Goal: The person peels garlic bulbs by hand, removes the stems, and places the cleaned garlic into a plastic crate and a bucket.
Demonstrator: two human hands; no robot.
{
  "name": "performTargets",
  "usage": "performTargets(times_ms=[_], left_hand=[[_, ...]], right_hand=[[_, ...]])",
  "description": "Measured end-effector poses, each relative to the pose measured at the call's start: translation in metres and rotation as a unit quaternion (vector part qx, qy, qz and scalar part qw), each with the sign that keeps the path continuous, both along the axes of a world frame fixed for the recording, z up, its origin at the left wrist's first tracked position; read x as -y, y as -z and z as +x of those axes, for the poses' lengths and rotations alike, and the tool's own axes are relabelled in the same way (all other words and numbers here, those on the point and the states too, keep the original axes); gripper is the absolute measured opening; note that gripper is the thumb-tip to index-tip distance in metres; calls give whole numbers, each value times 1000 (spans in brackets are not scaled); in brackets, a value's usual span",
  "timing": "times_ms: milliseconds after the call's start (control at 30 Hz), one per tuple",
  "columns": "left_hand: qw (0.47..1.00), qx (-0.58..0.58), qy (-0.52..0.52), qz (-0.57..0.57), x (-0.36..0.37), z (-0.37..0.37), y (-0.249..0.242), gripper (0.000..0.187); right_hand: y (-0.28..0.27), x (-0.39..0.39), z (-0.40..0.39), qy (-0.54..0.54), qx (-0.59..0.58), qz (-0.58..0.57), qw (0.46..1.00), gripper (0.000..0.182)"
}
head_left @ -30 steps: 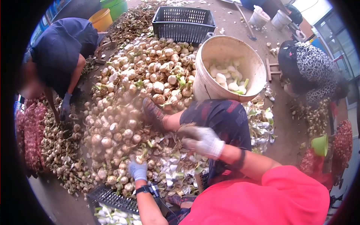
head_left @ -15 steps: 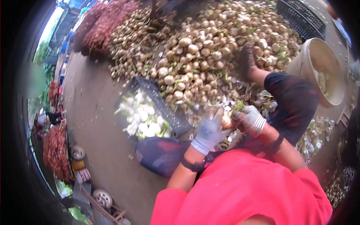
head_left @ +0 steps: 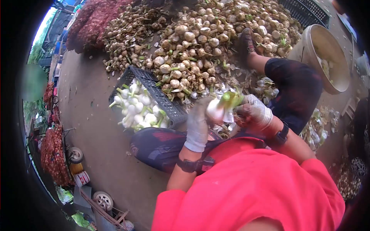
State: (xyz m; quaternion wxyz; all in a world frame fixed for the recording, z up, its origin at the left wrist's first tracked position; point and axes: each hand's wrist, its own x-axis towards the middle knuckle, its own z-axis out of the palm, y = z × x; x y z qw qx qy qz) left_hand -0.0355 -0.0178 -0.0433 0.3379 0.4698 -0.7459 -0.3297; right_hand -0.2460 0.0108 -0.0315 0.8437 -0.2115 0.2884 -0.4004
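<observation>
My left hand (head_left: 197,125), in a whitish glove, is closed around the left side of a garlic bulb (head_left: 215,111). The bulb is white with a thick green cut stem (head_left: 228,99) tilted up to the right. Loose white skin hangs at its right side. My right hand (head_left: 257,112), in a striped glove with bare fingertips, is curled close beside the stem and skin; what its fingers grip is hidden. Left of my hands stands a black plastic crate (head_left: 175,111) with peeled white garlic bulbs (head_left: 138,107) in it.
A large heap of unpeeled garlic (head_left: 192,50) spreads ahead. Red mesh sacks (head_left: 94,23) lie at far left, and a cream bucket (head_left: 304,46) stands right of my bent leg (head_left: 296,84). Another black crate (head_left: 308,11) is behind. Cart wheels (head_left: 103,201) show at lower left.
My left hand has moved onto the bulb, which now shows white with its green stem up. Earlier a brownish bulb was by my right fingers. The view has shifted slightly.
</observation>
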Motion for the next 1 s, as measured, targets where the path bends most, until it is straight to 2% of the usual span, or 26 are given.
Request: performTargets(times_ms=[33, 67, 100, 167, 200, 233, 267, 300, 333, 400, 433, 467, 500, 533, 567, 600, 633, 667, 700, 733, 767, 800, 867, 900, 933, 1000], left_hand=[[996, -55, -57, 27, -2, 5, -2, 31], [986, -109, -115, 53, 0, 2, -19, 27], [982, -164, -90, -12, -2, -7, -37, 21], [988, -131, -69, 34, -5, -12, -23, 16], [991, -100, -47, 77, -7, -13, -16, 12], [939, -231, -98, 236, -8, -15, -15, 11], [939, -231, -94, 239, -8, -14, -16, 11], [933, -243, -80, 252, -9, -10, -19, 11], [928, -254, -66, 266, -10, -7, -26, 10], [901, -285, -49, 322, -16, -5, -43, 11], [874, -368, -4, 319, -17, -4, -46, 13], [837, -448, 39, 311, -16, -4, -46, 15], [819, -489, 84, 288, -10, -2, -41, 21], [790, -531, 34, 305, -8, 0, -41, 27], [755, -560, -2, 341, -5, 4, -45, 28], [717, -588, -37, 372, 2, 11, -49, 30], [684, -615, -2, 393, 8, 21, -34, 33], [687, -614, -4, 388, 11, 23, -28, 33], [676, -624, -67, 386, 11, 22, -24, 33], [662, -631, -128, 384, 11, 21, -18, 33], [576, -676, -122, 444, 13, 25, -5, 33], [575, -676, -118, 446, 13, 26, 7, 33], [525, -711, -95, 459, 15, 24, 20, 30], [479, -741, 2, 471, 17, 25, 25, 26], [479, -741, 3, 471, 18, 25, 21, 26], [619, -643, -202, 403, 17, 27, -3, 25]], right_hand=[[-10, 1, 8, 34, -95, -14, 995, 32], [-18, 3, 11, 7, -177, -61, 982, 30], [-28, 6, 16, -26, -230, -100, 968, 30], [-33, 10, 20, -120, -328, -182, 919, 33], [-30, 11, 18, -122, -326, -183, 920, 33], [-28, 11, 16, -98, -310, -151, 934, 32], [-27, 13, 13, -71, -296, -115, 946, 32], [-28, 17, 9, -64, -407, -206, 887, 25], [-17, 21, 2, -27, -564, -311, 764, 20], [-8, 34, -7, -67, -717, -331, 609, 21], [-3, 40, -9, -138, -740, -328, 571, 20], [-3, 37, -11, -137, -741, -326, 571, 20], [-5, 32, -9, -202, -717, -342, 574, 20], [-10, 27, -7, -266, -686, -359, 574, 19], [-27, 21, -11, -325, -611, -386, 610, 22], [-17, 5, -24, -312, -509, -413, 687, 17], [-39, 5, -41, -313, -344, -398, 791, 14], [-49, 1, -58, -210, -185, -409, 868, 13], [-49, -21, -60, 12, -55, -318, 947, 15], [-48, -19, -60, 14, -55, -317, 947, 15], [-47, -13, -60, -55, -192, -322, 925, 17], [-47, -5, -60, -123, -326, -318, 882, 20], [-43, 10, -62, -249, -567, -282, 733, 25], [-39, 17, -64, -306, -667, -253, 631, 28], [-35, 22, -64, -356, -749, -220, 514, 31], [18, 15, -62, -256, -764, -350, 478, 37]])
